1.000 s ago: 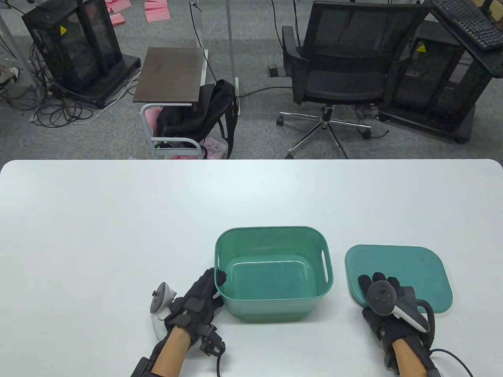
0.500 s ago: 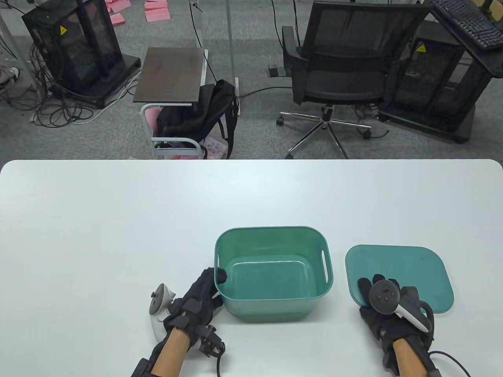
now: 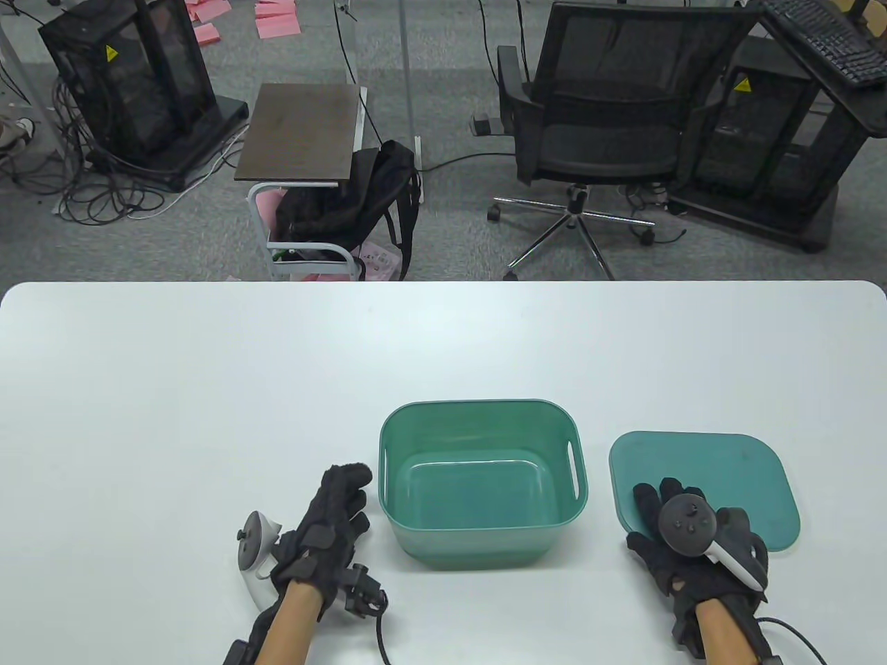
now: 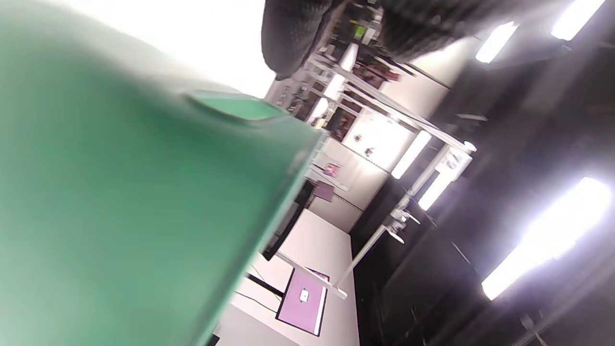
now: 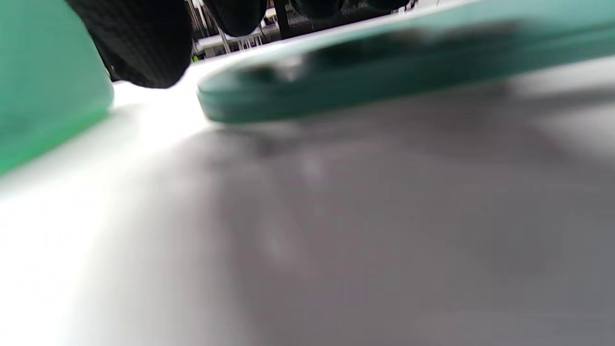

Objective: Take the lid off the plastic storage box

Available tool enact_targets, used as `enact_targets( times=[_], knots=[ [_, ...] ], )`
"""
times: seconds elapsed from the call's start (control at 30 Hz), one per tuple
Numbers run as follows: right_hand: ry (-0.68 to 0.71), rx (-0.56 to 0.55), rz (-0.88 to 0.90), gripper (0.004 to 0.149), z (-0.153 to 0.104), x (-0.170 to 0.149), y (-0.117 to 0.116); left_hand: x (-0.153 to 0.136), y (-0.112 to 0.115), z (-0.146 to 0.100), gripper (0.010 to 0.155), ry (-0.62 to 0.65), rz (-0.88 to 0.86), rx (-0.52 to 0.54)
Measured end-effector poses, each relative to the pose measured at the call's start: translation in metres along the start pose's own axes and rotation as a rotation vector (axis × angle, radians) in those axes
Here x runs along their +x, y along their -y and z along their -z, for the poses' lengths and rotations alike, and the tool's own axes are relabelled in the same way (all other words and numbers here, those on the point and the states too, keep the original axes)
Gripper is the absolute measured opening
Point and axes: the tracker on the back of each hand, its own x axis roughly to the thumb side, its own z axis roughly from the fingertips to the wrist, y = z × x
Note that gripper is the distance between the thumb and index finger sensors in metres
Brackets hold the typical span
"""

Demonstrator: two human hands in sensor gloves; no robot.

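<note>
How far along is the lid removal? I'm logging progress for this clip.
Done: the lid is off the open box and lies on the table to its right. In hand: the right hand rests its fingers on the lid's near edge; the left hand is beside the box, not touching. Left: only letting go.

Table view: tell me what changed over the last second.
The left hand let go of the box rim and drew back left, now clear of it. The right hand stayed on the lid; box and lid did not move.
</note>
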Motion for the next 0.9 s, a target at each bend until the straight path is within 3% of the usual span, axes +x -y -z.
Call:
enact_targets(
  times=[0.1,0.3,0.43,0.57,0.63,0.7,0.9],
  knots=[
    [0.033,-0.098,0.047,0.069,-0.004,0.009,0.018,0.025,0.008,-0.003,0.070,0.131,0.141,-0.007],
    [0.193,-0.404,0.219,0.066,-0.019,0.054,0.057,0.072,0.042,-0.017,0.072,0.420,0.427,-0.020],
    [0.320,-0.519,0.245,0.066,-0.029,0.092,0.067,0.086,0.069,-0.023,0.072,0.513,0.711,-0.072],
    [0.407,-0.612,0.213,0.072,-0.037,0.119,0.062,0.088,0.092,-0.030,0.073,0.648,0.990,-0.063],
    [0.428,-0.600,0.177,0.076,-0.038,0.126,0.056,0.083,0.097,-0.031,0.074,0.691,1.075,-0.059],
    [0.438,-0.537,0.105,0.081,-0.036,0.129,0.050,0.077,0.099,-0.029,0.078,0.652,1.156,-0.078],
    [0.451,-0.495,0.096,0.085,-0.033,0.131,0.039,0.067,0.096,-0.020,0.088,0.562,1.327,-0.090]
  ],
)
